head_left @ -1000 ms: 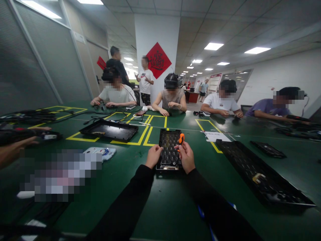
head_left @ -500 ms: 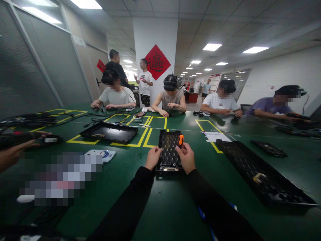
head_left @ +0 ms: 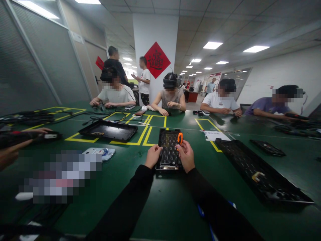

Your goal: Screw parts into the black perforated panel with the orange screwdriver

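A small black plastic casing (head_left: pixel 167 164) lies on the green table in front of me, and a dark panel (head_left: pixel 169 147) with rows of pale marks sits in it. My left hand (head_left: pixel 152 156) grips the casing's left edge between thumb and fingers. On the right side, my right hand (head_left: pixel 186 155) is closed round a screwdriver (head_left: pixel 180 138) with an orange and black handle, held upright over the panel. The screwdriver's lower end is hidden by my fingers. Along the casing's near end runs a silvery strip (head_left: pixel 168 167).
A long black tray-like casing (head_left: pixel 265 177) lies right, near a smaller black part (head_left: pixel 267 148). Another shallow black tray (head_left: pixel 112 131) is at left. Beside it are a clear-cased phone (head_left: pixel 107 154) and another person's hand (head_left: pixel 41 131). Yellow tape (head_left: pixel 140 139) marks the table.
The orange handle has turned slightly, showing a narrower side. Both hands keep about the same place at the casing, and the view has shifted a little.
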Action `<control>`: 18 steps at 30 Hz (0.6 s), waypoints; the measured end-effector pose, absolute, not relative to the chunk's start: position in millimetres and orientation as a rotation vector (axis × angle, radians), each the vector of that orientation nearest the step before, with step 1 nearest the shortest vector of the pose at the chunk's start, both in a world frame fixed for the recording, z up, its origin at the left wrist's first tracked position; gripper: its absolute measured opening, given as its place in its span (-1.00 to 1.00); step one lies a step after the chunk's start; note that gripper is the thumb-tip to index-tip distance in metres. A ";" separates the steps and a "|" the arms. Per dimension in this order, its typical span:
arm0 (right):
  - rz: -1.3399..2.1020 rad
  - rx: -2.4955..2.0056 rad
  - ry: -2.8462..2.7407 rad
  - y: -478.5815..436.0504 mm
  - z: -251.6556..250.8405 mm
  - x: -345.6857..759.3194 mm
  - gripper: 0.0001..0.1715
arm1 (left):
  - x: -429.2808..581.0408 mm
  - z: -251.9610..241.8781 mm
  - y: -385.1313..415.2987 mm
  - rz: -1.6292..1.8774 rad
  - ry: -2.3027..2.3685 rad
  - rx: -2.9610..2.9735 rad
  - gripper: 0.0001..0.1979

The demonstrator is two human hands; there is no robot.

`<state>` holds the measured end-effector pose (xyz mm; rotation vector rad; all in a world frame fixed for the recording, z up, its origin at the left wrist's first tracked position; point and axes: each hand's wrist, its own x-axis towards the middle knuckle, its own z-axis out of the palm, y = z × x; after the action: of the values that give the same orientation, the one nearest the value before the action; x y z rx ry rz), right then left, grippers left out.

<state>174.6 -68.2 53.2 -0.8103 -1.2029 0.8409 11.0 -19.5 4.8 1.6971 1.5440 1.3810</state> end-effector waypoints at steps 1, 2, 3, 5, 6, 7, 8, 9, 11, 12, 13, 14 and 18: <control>0.829 -0.809 -1.215 -68.1 53.0 174.4 -0.61 | 10.9 5.0 -19.8 1.380 1.545 1.698 -0.73; 0.819 -0.818 -1.232 -68.1 52.6 174.4 -0.63 | 10.9 5.0 -20.0 1.377 1.545 1.699 -0.73; 0.807 -0.837 -1.252 -68.1 52.1 174.5 -0.66 | 10.8 4.9 -20.1 1.374 1.543 1.700 -0.74; 0.777 -0.871 -1.285 -68.0 51.4 174.9 -0.70 | 10.8 4.9 -20.2 1.377 1.540 1.702 -0.74; 0.769 -0.874 -1.293 -67.9 51.3 175.2 -0.71 | 10.8 5.0 -20.3 1.380 1.541 1.701 -0.74; 0.770 -0.869 -1.291 -67.8 51.3 175.4 -0.71 | 10.9 5.3 -20.4 1.383 1.541 1.700 -0.74; 0.781 -0.862 -1.282 -67.5 51.4 175.5 -0.69 | 11.1 5.8 -20.5 1.386 1.543 1.697 -0.74; 0.798 -0.857 -1.269 -67.2 51.5 175.6 -0.67 | 11.2 6.2 -20.7 1.387 1.545 1.693 -0.74; 0.833 -0.854 -1.247 -66.5 51.8 175.6 -0.62 | 11.4 7.1 -21.2 1.384 1.547 1.688 -0.74; 0.841 -0.852 -1.240 -66.3 51.9 175.5 -0.60 | 11.5 7.4 -21.5 1.382 1.547 1.687 -0.74; 0.846 -0.846 -1.237 -66.1 52.0 175.3 -0.60 | 11.5 7.4 -21.6 1.380 1.548 1.686 -0.74; 0.848 -0.838 -1.235 -66.2 52.1 175.1 -0.60 | 11.5 7.3 -21.6 1.380 1.547 1.685 -0.74; 0.832 -0.813 -1.227 -67.2 51.6 174.4 -0.63 | 11.4 5.5 -20.9 1.387 1.534 1.679 -0.74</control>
<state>174.4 -67.2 51.6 -0.8126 -1.2266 0.8319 11.4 -20.9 5.5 1.6787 1.5343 1.3873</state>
